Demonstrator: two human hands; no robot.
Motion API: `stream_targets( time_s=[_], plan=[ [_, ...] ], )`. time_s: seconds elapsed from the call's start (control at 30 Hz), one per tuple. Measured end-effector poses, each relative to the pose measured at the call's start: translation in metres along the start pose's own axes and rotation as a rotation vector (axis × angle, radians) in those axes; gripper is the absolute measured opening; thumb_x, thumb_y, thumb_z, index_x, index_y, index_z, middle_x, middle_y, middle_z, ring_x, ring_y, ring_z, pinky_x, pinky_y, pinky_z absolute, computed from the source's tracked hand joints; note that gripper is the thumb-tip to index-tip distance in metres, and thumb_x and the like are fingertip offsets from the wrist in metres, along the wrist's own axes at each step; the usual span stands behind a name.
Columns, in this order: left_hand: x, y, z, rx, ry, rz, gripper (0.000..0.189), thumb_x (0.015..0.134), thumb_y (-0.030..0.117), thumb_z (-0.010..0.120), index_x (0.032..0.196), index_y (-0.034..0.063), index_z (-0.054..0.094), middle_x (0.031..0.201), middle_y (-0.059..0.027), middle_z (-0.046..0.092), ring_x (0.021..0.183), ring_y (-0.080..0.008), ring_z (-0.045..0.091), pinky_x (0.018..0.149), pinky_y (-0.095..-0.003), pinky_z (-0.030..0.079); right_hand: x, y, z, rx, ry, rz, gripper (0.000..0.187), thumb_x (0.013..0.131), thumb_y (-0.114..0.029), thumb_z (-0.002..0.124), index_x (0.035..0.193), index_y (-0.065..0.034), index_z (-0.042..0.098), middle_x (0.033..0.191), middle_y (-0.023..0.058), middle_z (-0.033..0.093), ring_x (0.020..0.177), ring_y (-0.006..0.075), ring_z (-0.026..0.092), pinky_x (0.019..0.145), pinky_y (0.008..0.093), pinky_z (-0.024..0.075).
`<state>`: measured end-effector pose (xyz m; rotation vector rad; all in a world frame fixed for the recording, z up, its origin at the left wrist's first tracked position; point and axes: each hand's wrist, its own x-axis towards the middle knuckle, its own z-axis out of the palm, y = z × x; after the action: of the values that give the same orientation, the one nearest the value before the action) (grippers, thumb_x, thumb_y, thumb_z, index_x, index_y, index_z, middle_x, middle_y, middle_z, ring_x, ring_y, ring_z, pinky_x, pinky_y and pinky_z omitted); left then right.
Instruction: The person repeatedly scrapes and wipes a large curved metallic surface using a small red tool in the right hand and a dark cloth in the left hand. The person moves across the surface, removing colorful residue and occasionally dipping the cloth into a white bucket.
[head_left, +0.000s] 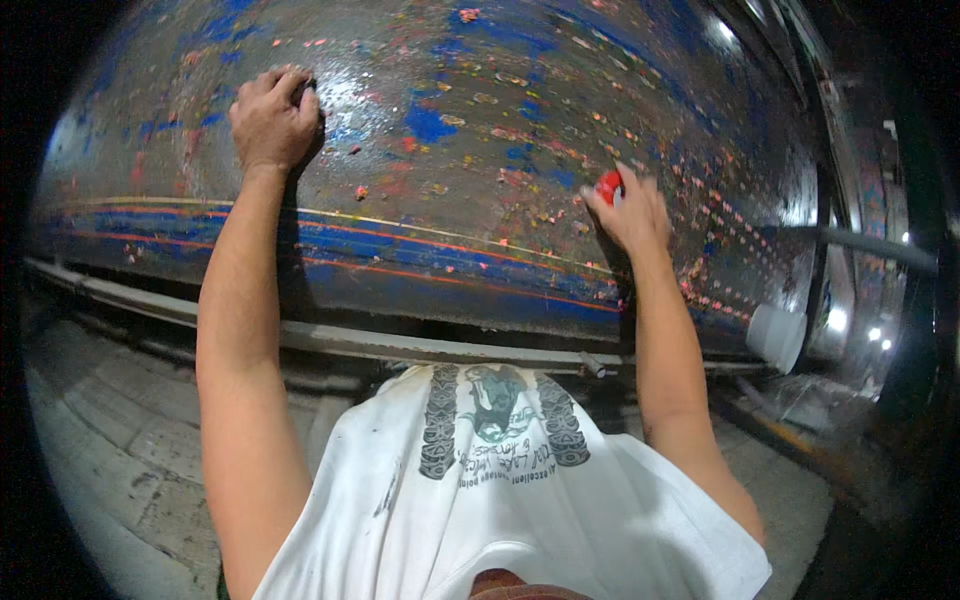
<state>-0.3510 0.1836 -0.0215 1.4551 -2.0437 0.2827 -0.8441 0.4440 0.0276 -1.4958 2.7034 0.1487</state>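
Note:
A large dark work surface (360, 172), wet-looking and specked with blue, red, pink and yellow paint, lies before me. At its upper left, my left hand (274, 116) rests with curled fingers; something small and dark shows between thumb and forefinger, but what it is cannot be told. Over the right part, my right hand (630, 206) holds a small red object (609, 186) between thumb and fingers, with a whitish part showing beside it; the hand is slightly blurred. Orange and pale lines on a blue band run across the surface between my forearms.
A pale rail (375, 343) runs along the near edge, close to my shirt, with a short bolt-like piece (592, 364) on it. A white plastic container (777, 337) stands at the right end. A metal bar (877, 246) juts in at the right.

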Motion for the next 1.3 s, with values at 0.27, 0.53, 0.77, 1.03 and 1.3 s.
stream_targets(
  time_s=[0.27, 0.53, 0.77, 1.03, 1.3],
  plan=[
    [0.0, 0.006, -0.006, 0.032, -0.04, -0.044, 0.023, 0.098, 0.035, 0.077, 0.118, 0.0294, 0.088, 0.132, 0.0023, 0.081, 0.127, -0.0307, 0.071, 0.104, -0.051, 0.055, 0.036, -0.058, 0.007, 0.366, 0.466, -0.465, 0.071, 0.071, -0.028, 0.089, 0.14, -0.0167, 0.077, 0.125, 0.0177, 0.071, 0.122, 0.0411, 0.065, 0.112, 0.0557, 0.0511],
    [0.002, -0.005, 0.0, 0.015, -0.083, -0.021, 0.024, 0.1, 0.037, 0.078, 0.121, 0.0305, 0.087, 0.139, 0.0027, 0.08, 0.133, -0.0304, 0.07, 0.111, -0.0505, 0.054, -0.086, -0.351, 0.017, 0.767, 0.442, -1.08, 0.02, 0.074, -0.022, 0.082, 0.092, -0.0141, 0.081, 0.104, 0.0095, 0.073, 0.11, 0.036, 0.071, 0.099, 0.0543, 0.0535],
    [-0.002, -0.024, 0.013, 0.026, -0.092, 0.038, 0.028, 0.103, 0.037, 0.079, 0.129, 0.0282, 0.086, 0.144, 0.0043, 0.079, 0.132, -0.0281, 0.071, 0.11, -0.0482, 0.056, -0.022, -0.135, 0.051, 0.789, 0.457, -0.91, 0.015, 0.076, -0.01, 0.081, 0.083, -0.0145, 0.068, 0.095, 0.0097, 0.074, 0.094, 0.0355, 0.073, 0.09, 0.051, 0.0561],
    [0.001, -0.02, 0.013, 0.089, -0.128, 0.014, 0.03, 0.103, 0.039, 0.078, 0.13, 0.03, 0.086, 0.145, 0.0022, 0.079, 0.133, -0.0303, 0.07, 0.113, -0.0494, 0.054, 0.022, 0.068, 0.03, 0.431, 0.675, -0.457, 0.012, 0.079, -0.011, 0.079, 0.083, -0.0155, 0.069, 0.09, 0.0107, 0.073, 0.086, 0.0399, 0.071, 0.081, 0.0535, 0.0556],
    [0.001, -0.022, 0.009, 0.018, -0.089, 0.052, 0.028, 0.102, 0.037, 0.078, 0.129, 0.0308, 0.086, 0.141, 0.0016, 0.08, 0.129, -0.0302, 0.073, 0.11, -0.0478, 0.057, -0.084, -0.304, 0.05, 0.819, 0.419, -1.164, 0.022, 0.073, -0.03, 0.083, 0.086, -0.0154, 0.073, 0.097, 0.0091, 0.072, 0.105, 0.0346, 0.073, 0.095, 0.0539, 0.0554]
  ],
)
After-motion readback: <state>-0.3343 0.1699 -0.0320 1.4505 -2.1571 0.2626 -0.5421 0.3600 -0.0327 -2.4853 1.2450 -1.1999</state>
